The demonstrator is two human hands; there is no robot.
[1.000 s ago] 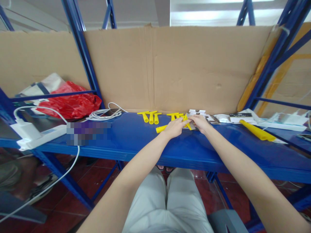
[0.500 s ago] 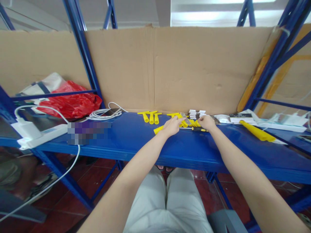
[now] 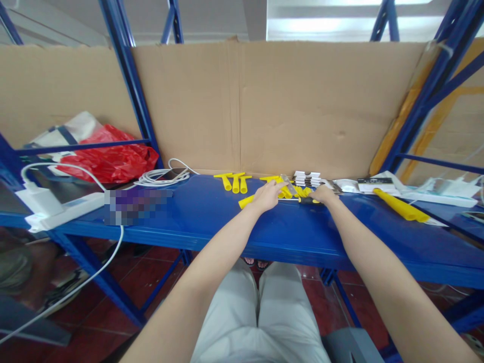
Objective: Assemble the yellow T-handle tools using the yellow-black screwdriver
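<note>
My left hand (image 3: 267,195) is closed around a yellow-handled scraper (image 3: 246,202). The handle's end sticks out on the left of the hand, and its flat metal blade (image 3: 290,187) points to the right. My right hand (image 3: 324,194) is down at the black and yellow handle of a screwdriver (image 3: 307,200), its fingers curled at the handle's end. The screwdriver lies flat, its thin shaft towards my left hand. Small yellow pieces (image 3: 301,191) lie in a heap between the hands, partly hidden. Behind them is a stack of white and black pieces (image 3: 307,178).
Three yellow T-shaped parts (image 3: 236,183) lie at the back of the blue shelf (image 3: 212,212). A yellow cone-shaped tool (image 3: 403,205) is at the right. On the left are a coiled white cable (image 3: 161,178), a power strip (image 3: 71,210) and a red plastic bag (image 3: 113,159). Cardboard (image 3: 287,106) stands behind.
My right hand has lowered slightly, to the end of the screwdriver's handle. My left hand keeps the scraper in nearly the same place.
</note>
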